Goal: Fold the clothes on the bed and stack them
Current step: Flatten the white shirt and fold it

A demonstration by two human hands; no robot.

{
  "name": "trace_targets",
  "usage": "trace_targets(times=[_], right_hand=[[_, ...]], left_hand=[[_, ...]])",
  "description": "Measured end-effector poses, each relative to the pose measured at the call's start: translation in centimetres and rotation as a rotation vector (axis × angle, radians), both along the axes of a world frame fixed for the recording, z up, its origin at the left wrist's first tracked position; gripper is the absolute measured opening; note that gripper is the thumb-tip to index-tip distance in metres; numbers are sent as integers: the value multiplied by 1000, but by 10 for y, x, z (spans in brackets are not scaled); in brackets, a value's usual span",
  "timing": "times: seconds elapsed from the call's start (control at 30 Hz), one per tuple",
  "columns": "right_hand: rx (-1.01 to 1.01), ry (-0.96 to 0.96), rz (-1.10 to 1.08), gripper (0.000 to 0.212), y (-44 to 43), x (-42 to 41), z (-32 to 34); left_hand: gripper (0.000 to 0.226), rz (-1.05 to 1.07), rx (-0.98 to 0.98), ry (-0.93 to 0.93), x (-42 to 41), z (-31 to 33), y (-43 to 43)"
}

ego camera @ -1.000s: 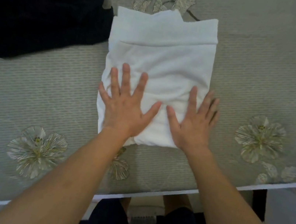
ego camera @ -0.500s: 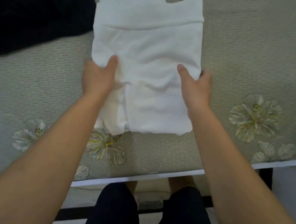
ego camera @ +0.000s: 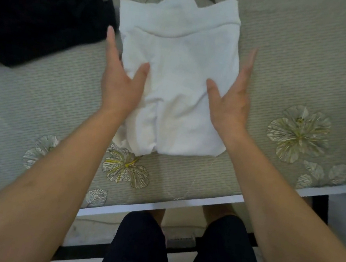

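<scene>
Head view: left hand and right hand have released the white garment, fingers straightened.

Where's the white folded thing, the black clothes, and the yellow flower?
white folded garment [ego camera: 178,63]: head view, middle of its top layer.
black clothing pile [ego camera: 39,10]: head view, middle of the heap.
yellow flower print [ego camera: 127,165]: head view, the flower's centre.

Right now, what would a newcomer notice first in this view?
The folded white garment in the middle of the floral bed, with the open left hand and right hand flanking it, thumbs on the cloth. Next, the dark clothes heaped at upper left.
</scene>
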State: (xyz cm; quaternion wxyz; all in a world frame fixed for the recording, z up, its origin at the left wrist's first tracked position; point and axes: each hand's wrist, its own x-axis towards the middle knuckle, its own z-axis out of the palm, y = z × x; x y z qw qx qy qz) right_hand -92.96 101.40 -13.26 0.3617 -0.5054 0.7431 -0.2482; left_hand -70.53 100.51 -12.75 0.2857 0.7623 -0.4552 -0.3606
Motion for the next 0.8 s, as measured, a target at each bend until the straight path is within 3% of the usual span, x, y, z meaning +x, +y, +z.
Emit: trace_targets(times=[0.13, 0.27, 0.43, 0.6, 0.7, 0.8], right_hand=[[-141, 262, 215, 65, -3, -9, 43], [-184, 422, 252, 52, -1, -39, 119], [-283, 526, 167, 56, 20, -73, 232], [-417, 703, 101, 73, 47, -121, 325], [-447, 757, 17, 75, 62, -158, 362], [-460, 835, -37, 77, 77, -201, 385]], left_hand=[[63, -173, -181, -219, -18, 36, -1], [54, -180, -273, -161, -43, 112, -1], [54, -237, -407, -139, -77, 227, 2], [55, -370, -520, -102, -123, 325, -6], [61, -480, -594, -61, -162, 368, -12], [77, -620, -581, 96, -204, 388, -9]])
